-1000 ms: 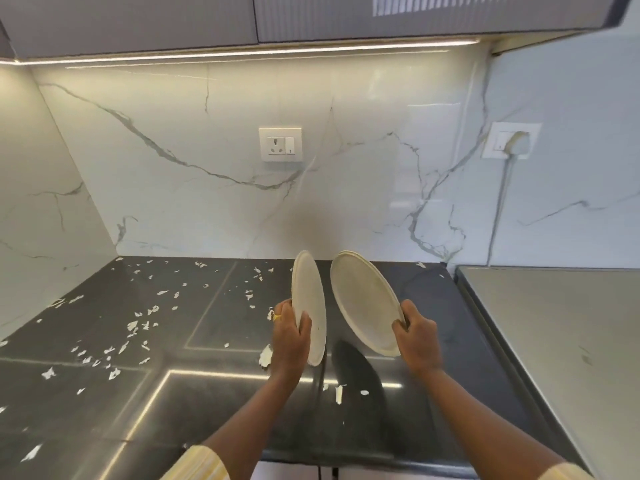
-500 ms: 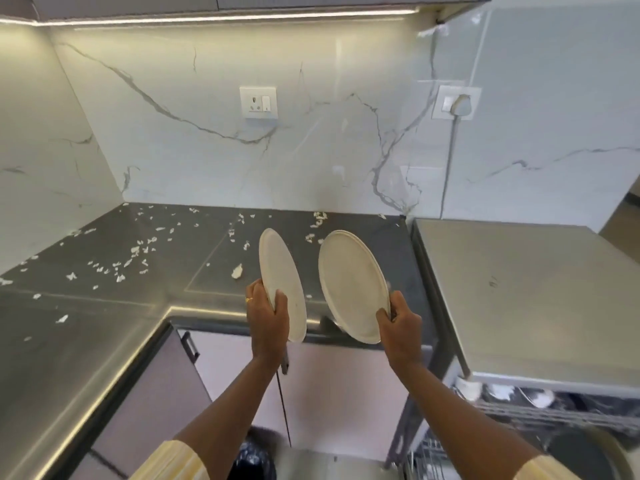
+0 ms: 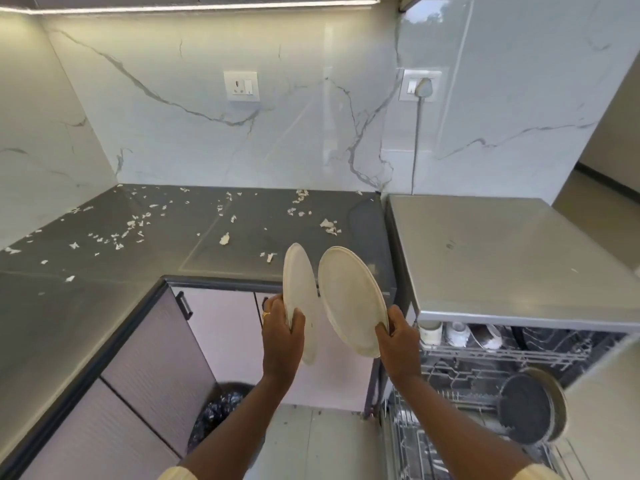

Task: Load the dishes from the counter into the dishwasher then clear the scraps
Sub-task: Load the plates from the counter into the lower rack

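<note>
Head view: two plates are carried from the counter toward the open dishwasher.

Head view, detail: the left hand [image 3: 282,336] is closed around the lower edge of the left plate [image 3: 298,299], and the right hand [image 3: 398,337] is closed around the lower edge of the right plate [image 3: 351,299]; both plates are held upright in the air, just beside each other, in front of the counter [image 3: 104,289]. The loading step seems to be in hand. Next, the plates probably need to be lowered rightward into the dishwasher rack [image 3: 460,403], edge first between the tines. Scraps [image 3: 131,225] are left scattered on the counter. Both forearms are stretched forward.
</note>
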The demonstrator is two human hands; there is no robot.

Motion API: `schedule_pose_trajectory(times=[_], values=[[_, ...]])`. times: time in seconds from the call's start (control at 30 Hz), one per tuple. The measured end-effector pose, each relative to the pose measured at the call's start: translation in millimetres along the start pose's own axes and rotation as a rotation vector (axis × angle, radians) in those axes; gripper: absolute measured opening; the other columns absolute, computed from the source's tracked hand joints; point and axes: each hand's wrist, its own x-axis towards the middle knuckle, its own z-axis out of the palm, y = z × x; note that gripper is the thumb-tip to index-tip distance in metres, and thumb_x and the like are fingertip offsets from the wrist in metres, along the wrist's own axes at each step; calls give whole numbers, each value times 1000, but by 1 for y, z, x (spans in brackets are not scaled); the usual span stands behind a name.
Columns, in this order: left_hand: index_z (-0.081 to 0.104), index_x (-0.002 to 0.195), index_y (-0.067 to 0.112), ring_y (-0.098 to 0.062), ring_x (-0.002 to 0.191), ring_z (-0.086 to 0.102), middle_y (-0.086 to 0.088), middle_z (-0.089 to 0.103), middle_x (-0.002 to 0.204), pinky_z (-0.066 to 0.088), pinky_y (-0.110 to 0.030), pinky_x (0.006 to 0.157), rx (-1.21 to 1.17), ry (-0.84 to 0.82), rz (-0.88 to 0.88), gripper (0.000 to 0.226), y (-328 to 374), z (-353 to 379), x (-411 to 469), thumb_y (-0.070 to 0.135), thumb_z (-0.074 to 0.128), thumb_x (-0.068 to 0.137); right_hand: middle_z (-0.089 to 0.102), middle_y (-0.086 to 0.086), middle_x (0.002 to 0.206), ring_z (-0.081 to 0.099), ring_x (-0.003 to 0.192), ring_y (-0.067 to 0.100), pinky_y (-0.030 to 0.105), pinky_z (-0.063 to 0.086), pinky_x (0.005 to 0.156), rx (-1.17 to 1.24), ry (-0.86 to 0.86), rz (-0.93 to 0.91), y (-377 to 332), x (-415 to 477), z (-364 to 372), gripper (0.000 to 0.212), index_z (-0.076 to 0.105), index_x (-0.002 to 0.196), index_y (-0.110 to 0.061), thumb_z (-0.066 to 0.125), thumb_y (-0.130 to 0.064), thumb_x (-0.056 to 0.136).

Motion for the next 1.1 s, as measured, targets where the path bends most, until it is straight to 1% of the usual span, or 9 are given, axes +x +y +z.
schedule_pose_trajectory(times=[0.2, 0.33, 0.53, 0.6, 0.67, 0.8, 0.93, 1.03, 1.1], values=[[46, 96, 2, -19, 84, 46, -6, 42, 98, 40, -12, 62, 19, -60, -29, 7, -1, 12, -71, 1, 50, 90, 36, -5, 58, 33, 50, 6, 15, 31, 44, -96, -55, 122, 37, -70, -40, 22, 42, 74, -13, 48, 4, 86], [39, 89, 7, -18, 79, 43, -9, 43, 94, 36, -6, 56, 10, -132, -111, 10, 9, 31, -127, 1, 46, 92, 36, -5, 59, 33, 51, 6, 14, 26, 48, -150, -88, 219, 68, -117, -81, 25, 39, 72, -16, 48, 3, 86], [38, 88, 7, -17, 79, 41, -10, 42, 92, 34, -3, 54, 21, -326, -150, 10, 17, 89, -194, 3, 47, 93, 45, 4, 78, 37, 58, 4, 8, 32, 47, -272, -92, 360, 119, -151, -143, 10, 45, 84, -12, 48, -4, 90], [37, 85, 5, -21, 76, 41, -11, 42, 86, 30, -6, 54, 18, -389, -185, 12, 16, 117, -208, 3, 46, 93, 49, 5, 81, 41, 59, 6, 8, 32, 51, -282, -72, 418, 140, -152, -163, 9, 52, 96, -8, 47, -4, 90], [37, 85, 2, -22, 75, 41, -11, 40, 82, 30, -11, 54, -8, -454, -243, 11, 13, 151, -224, 3, 45, 93, 53, 6, 81, 46, 61, 13, 15, 36, 51, -305, -42, 482, 167, -151, -180, 14, 53, 103, -3, 47, -4, 90], [37, 93, 1, -25, 78, 42, -11, 41, 85, 35, -29, 56, -89, -537, -492, 4, -4, 232, -260, 1, 41, 92, 53, 9, 79, 49, 66, 21, 17, 32, 48, -375, -27, 605, 244, -143, -209, 15, 51, 103, -4, 44, -2, 90], [36, 91, 7, -28, 76, 48, -14, 48, 83, 40, -33, 62, -77, -591, -631, 15, -35, 314, -294, 21, 42, 87, 59, 15, 89, 49, 73, 21, 33, 45, 57, -404, -19, 712, 334, -120, -230, 23, 53, 109, -3, 46, 2, 88], [36, 94, 9, -23, 73, 47, -7, 46, 79, 41, -28, 60, -83, -646, -638, 12, -53, 376, -305, 11, 46, 89, 64, 26, 88, 56, 71, 30, 27, 35, 59, -438, -13, 731, 403, -94, -235, 25, 53, 110, 2, 47, 4, 86], [35, 99, 9, -22, 79, 48, -10, 48, 89, 44, -30, 64, -88, -668, -642, 22, -65, 418, -306, 15, 49, 84, 63, 29, 90, 56, 73, 34, 26, 29, 60, -454, -27, 751, 445, -73, -235, 25, 51, 110, 3, 48, 2, 85]])
